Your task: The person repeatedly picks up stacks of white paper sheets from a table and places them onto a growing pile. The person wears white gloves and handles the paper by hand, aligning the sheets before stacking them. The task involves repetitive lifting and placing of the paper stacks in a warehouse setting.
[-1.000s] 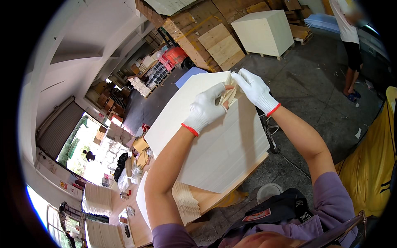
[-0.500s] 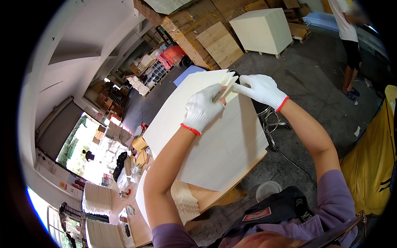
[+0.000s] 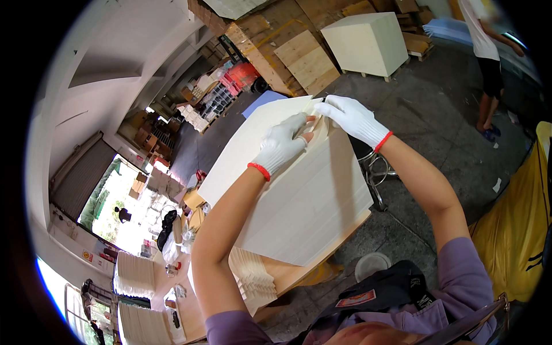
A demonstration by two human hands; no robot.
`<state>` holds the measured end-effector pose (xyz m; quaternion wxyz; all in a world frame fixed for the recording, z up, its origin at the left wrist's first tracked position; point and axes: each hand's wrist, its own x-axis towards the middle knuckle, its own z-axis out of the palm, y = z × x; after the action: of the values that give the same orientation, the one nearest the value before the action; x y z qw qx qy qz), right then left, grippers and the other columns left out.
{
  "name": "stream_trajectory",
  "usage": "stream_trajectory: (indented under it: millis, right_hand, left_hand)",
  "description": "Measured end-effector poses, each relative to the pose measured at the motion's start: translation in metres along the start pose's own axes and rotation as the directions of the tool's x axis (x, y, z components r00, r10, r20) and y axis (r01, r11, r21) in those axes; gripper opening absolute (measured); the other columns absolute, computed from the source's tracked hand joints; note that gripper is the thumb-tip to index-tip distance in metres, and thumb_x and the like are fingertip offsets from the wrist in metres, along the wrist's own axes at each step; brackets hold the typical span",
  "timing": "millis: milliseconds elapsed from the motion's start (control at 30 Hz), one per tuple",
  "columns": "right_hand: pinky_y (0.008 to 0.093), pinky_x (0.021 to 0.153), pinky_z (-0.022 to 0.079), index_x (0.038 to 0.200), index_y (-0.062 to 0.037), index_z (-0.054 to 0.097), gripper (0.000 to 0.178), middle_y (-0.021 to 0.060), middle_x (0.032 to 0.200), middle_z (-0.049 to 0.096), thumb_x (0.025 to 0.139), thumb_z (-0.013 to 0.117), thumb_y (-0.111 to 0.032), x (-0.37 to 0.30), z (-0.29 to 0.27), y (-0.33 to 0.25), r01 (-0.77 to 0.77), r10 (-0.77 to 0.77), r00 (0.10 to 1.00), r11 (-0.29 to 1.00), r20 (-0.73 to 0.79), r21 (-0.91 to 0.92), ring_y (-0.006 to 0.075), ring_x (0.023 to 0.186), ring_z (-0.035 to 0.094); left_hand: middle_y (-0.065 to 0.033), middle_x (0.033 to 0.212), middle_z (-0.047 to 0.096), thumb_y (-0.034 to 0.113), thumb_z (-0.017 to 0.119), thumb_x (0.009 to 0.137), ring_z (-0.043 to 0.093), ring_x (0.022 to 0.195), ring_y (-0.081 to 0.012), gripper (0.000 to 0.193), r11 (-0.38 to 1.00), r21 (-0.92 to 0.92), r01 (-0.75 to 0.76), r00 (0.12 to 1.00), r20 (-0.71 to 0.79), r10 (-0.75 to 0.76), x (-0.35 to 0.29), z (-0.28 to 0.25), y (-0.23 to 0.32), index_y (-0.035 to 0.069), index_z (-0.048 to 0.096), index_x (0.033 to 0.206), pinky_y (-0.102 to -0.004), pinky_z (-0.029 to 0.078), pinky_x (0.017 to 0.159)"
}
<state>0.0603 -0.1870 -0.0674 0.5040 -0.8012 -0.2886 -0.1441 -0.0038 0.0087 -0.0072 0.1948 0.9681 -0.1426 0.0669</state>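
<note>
Paper stack (image 3: 299, 201) along table's (image 3: 288, 277) near edge. Left hand (image 3: 282, 138) clamped on sheets (image 3: 322, 127) at its corner; right hand (image 3: 355, 118) there too, pinch unclear. Apparently separating sheets; next move likely needs steady left grip.

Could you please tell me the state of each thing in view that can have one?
Left hand: gloved, at the stack's corner, grip unclear
Right hand: gloved, at the same corner, grip unclear
Large sheet stack: on the table, corner sheets bent and parted
Smaller sheet stack: edges stepped, uneven
Roller shutter: raised, daylight below
Yellow material: hanging in folds
</note>
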Motion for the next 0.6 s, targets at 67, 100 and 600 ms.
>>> stream_trajectory:
  millis: [67,100,600]
  right_hand:
    - [0.0437,0.078,0.046,0.102,-0.0038,0.062,0.055,0.0189,0.091,0.065,0.099,0.041,-0.054,0.001,0.003,0.008,-0.11,0.111,0.994,0.988,-0.004,0.106,0.0382,0.09,0.062]
    - [0.0439,0.078,0.046,0.102,-0.0036,0.061,0.055,0.0192,0.09,0.065,0.099,0.04,-0.054,-0.001,0.006,0.005,-0.094,0.099,0.994,0.989,-0.042,0.114,0.0387,0.089,0.062]
    - [0.0447,0.077,0.044,0.095,-0.0032,0.057,0.058,0.0208,0.085,0.06,0.1,0.038,-0.058,-0.011,0.016,0.004,-0.067,0.083,0.986,0.992,-0.147,0.111,0.0407,0.086,0.059]
  left_hand:
    - [-0.0116,0.12,0.069,0.019,0.062,0.096,0.063,0.111,-0.0181,0.037,0.991,-0.134,0.012,1.0,0.003,-0.012,-0.005,0.002,0.005,0.012,0.061,0.132,-0.0309,0.048,0.094]
    - [-0.0107,0.118,0.069,0.018,0.062,0.095,0.062,0.109,-0.017,0.037,0.978,-0.207,0.021,1.0,-0.005,-0.022,-0.005,0.003,0.002,0.011,0.061,0.132,-0.0301,0.048,0.092]
    - [-0.0087,0.106,0.069,0.011,0.064,0.093,0.06,0.09,-0.0137,0.036,0.939,-0.324,-0.114,0.985,-0.158,0.065,-0.01,0.009,0.002,0.01,0.062,0.129,-0.0281,0.049,0.083]
